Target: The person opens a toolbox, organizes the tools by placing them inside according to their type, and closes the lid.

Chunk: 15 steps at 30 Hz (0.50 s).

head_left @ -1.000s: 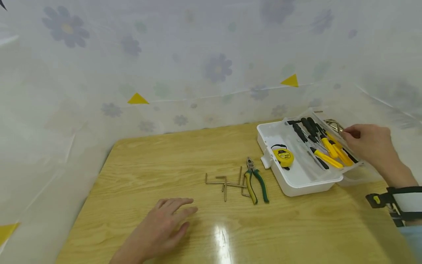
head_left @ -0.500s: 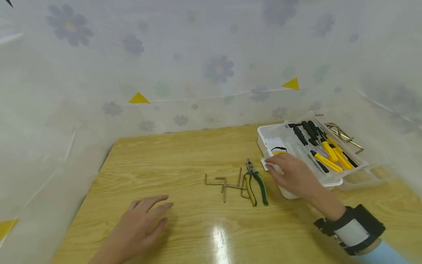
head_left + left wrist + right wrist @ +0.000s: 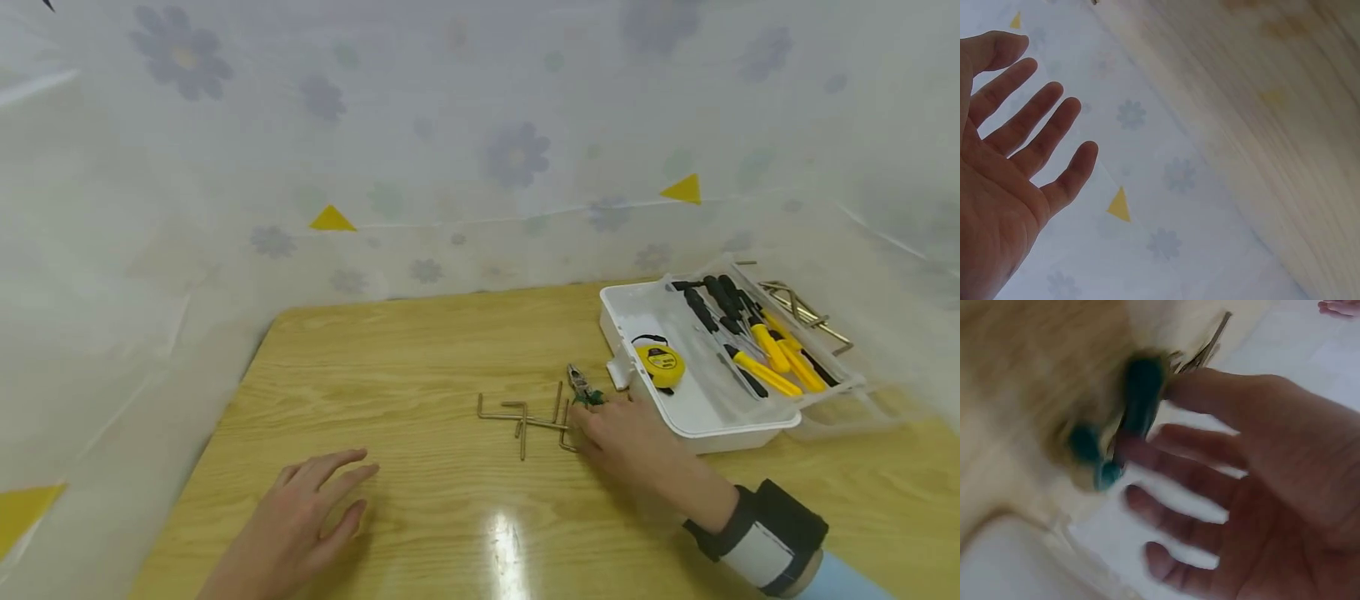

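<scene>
A pair of pliers (image 3: 578,382) with green and yellow handles lies on the wooden table, its metal head pointing away. My right hand (image 3: 626,442) is over the handles and hides most of them in the head view. In the right wrist view, thumb and fingers pinch a green handle (image 3: 1142,394), though blur softens the contact. Several L-shaped hex keys (image 3: 522,421) lie just left of the pliers, some crossing each other. My left hand (image 3: 296,517) hovers over the table at the lower left, fingers spread and holding nothing.
A white toolbox (image 3: 630,367) stands open on the right. It holds a yellow tape measure (image 3: 660,365) and a clear tray with several screwdrivers (image 3: 757,350). More hex keys (image 3: 810,312) sit on its far right side. Floral plastic sheeting (image 3: 420,183) walls the table's back.
My right hand has come from the toolbox's far right side, across the tape measure, down to the pliers. The pliers have turned slightly. My left hand has drawn back to the left.
</scene>
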{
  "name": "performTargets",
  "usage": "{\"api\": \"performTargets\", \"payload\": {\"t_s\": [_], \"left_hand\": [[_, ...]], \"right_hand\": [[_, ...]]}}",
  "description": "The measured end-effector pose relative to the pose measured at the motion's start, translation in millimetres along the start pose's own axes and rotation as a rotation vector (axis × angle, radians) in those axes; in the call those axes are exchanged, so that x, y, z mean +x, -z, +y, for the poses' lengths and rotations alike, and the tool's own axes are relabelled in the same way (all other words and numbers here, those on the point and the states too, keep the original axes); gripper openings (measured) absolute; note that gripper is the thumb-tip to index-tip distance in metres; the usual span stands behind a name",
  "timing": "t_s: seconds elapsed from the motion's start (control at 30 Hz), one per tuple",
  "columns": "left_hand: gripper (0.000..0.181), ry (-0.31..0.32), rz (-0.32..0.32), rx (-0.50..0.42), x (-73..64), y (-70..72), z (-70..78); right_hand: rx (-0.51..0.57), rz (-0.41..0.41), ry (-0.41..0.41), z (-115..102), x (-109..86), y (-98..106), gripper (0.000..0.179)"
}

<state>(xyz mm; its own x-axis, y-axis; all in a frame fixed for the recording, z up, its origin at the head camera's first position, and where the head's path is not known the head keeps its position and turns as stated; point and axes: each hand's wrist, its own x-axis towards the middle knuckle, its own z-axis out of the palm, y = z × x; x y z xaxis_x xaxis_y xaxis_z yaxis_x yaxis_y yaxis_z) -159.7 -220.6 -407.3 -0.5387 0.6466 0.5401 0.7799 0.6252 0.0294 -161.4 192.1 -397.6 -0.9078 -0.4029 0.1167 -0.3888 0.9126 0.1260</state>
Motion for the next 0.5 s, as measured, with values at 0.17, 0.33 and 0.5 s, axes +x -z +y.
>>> {"api": "performTargets", "payload": {"t_s": [0.17, 0.33, 0.5], "left_hand": [[0.053, -0.003, -0.009, -0.007, 1.8, -0.5, 0.7], [0.051, -0.003, -0.014, -0.015, 3.5, -1.8, 1.7], [0.053, -0.005, -0.010, -0.020, 4.2, -3.7, 2.9]], "right_hand": [[-0.059, 0.008, 0.066, -4, -1.5, -8, 0.034], [0.020, 0.045, 0.157, -17, 5.2, -13, 0.016], [0.003, -0.013, 0.303, -36, 10.2, -9, 0.005]]}}
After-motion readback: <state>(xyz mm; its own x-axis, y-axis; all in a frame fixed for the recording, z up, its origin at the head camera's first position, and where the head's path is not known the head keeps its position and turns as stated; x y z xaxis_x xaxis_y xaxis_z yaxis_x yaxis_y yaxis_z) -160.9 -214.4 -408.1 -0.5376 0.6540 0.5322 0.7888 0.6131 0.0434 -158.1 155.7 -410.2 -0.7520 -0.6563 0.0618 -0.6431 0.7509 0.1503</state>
